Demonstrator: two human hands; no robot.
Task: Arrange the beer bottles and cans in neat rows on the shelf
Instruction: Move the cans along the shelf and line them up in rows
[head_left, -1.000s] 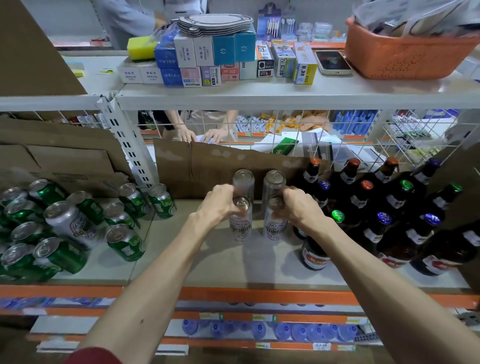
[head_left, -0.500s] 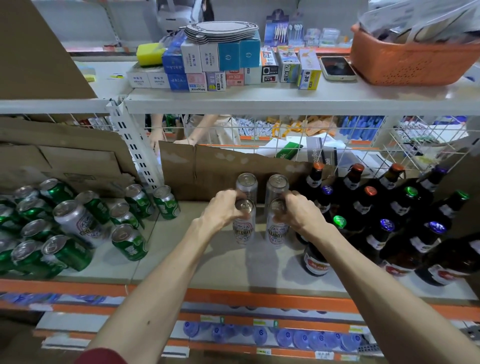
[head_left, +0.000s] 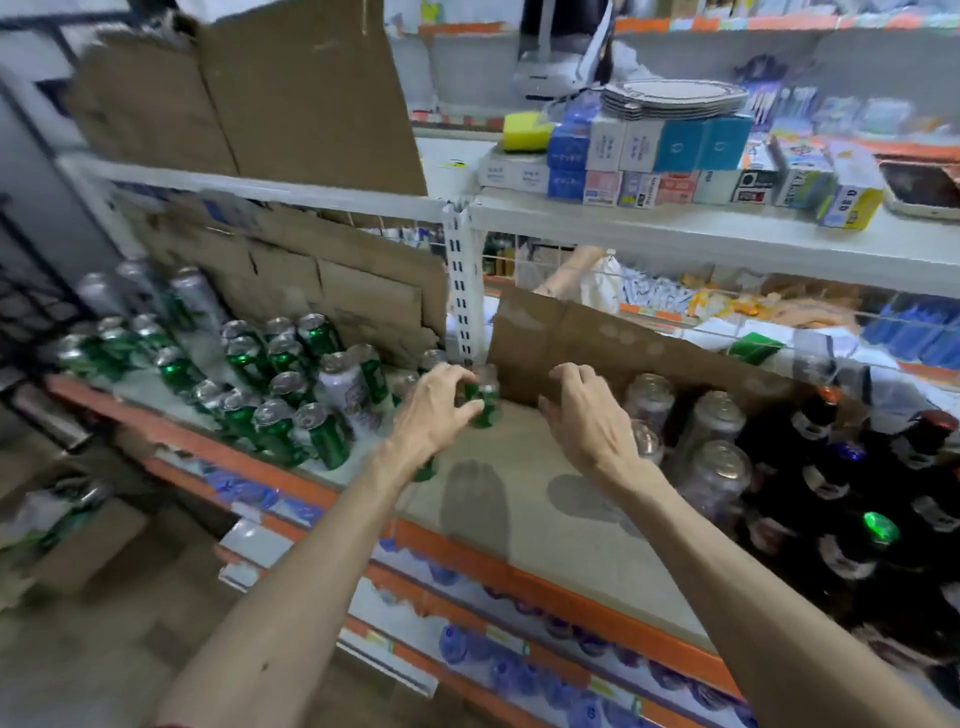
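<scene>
The view is blurred by motion. My left hand (head_left: 436, 410) curls its fingers and thumb round an upright green can (head_left: 487, 408) at the back of the beige shelf (head_left: 524, 525), beside the white upright post. My right hand (head_left: 582, 415) hovers just to the right with loosely curled fingers and holds nothing. Several tall silver cans (head_left: 719, 423) stand in two short rows right of it. Dark brown beer bottles (head_left: 831, 483) with coloured caps fill the shelf's right end. Several green cans (head_left: 280, 415) and a silver can (head_left: 348, 384) stand loosely grouped on the left shelf section.
Torn cardboard (head_left: 597, 348) lines the back of the shelf behind the cans. The white upper shelf (head_left: 727, 234) carries small boxes, a stack of plates and a yellow sponge. Water bottles (head_left: 498, 660) sit on the lower shelf. Another person's arm shows behind the wire backing.
Both hands have let go of the two silver cans and moved left. My left hand now grips a green can near the post. The view has swung left.
</scene>
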